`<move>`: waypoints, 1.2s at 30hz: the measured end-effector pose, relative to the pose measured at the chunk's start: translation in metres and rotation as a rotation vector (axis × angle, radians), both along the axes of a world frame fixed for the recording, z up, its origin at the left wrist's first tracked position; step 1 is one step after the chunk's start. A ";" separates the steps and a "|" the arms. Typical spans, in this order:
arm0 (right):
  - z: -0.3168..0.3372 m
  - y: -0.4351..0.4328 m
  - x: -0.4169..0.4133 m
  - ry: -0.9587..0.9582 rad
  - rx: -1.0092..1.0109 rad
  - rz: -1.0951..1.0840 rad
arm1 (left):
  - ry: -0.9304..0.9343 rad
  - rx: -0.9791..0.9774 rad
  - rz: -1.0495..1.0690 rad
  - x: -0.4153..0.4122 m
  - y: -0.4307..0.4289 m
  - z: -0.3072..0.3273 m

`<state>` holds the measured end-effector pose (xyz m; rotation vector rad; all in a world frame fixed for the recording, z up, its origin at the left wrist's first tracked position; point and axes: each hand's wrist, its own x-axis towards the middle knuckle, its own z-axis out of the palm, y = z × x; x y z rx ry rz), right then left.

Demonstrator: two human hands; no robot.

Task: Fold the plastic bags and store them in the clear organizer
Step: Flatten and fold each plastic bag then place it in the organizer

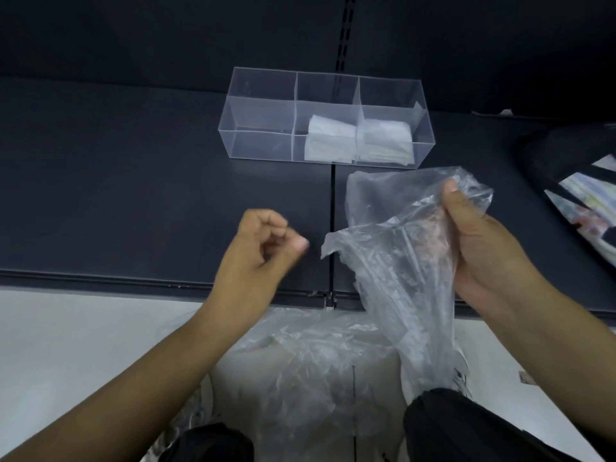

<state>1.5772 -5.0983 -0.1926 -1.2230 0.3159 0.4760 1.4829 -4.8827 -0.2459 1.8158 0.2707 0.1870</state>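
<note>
Holds a crumpled clear plastic bag (400, 255) in the right hand (483, 248), with thumb and fingers curled round its upper part, above the front edge of the dark shelf (133, 195). Lets the rest hang down toward a heap of more bags (300, 361) below. Has nothing in the left hand (263, 245), with fingers curled in and thumb tip forward, near the bag's loose corner but apart from it.

Looks like the very start of a fold. Take that loose corner with the left hand first, opposite the right hand's grip, and pull apart to tauten the film and straighten the top edge. Lay flat on the shelf in front of the clear organizer (326, 121) rather than folding in the air, given thin film apt to cling and spring back. Press the air out with flat palms, from the closed end toward the mouth, before making any crease. Fold lengthwise into a strip, then across, down to roughly the footprint of the folded bags (333, 141) lying in the organizer's front middle and front right compartments. Pinch the finished packet until dropped in, or expect unfolding. Avoid dragging a second bag up from the heap.
</note>
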 end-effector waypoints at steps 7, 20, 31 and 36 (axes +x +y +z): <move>-0.007 -0.003 -0.001 0.013 0.023 0.061 | -0.019 0.095 -0.083 0.016 -0.018 -0.004; -0.010 -0.032 0.025 -0.722 -0.640 0.892 | -0.008 -0.014 -0.187 -0.012 0.031 0.016; -0.017 -0.022 0.012 -0.321 -0.222 0.551 | 0.114 -0.120 -0.020 -0.017 0.043 0.014; -0.011 -0.017 0.017 -0.247 -0.357 0.312 | 0.178 -0.165 -0.079 -0.023 0.048 0.020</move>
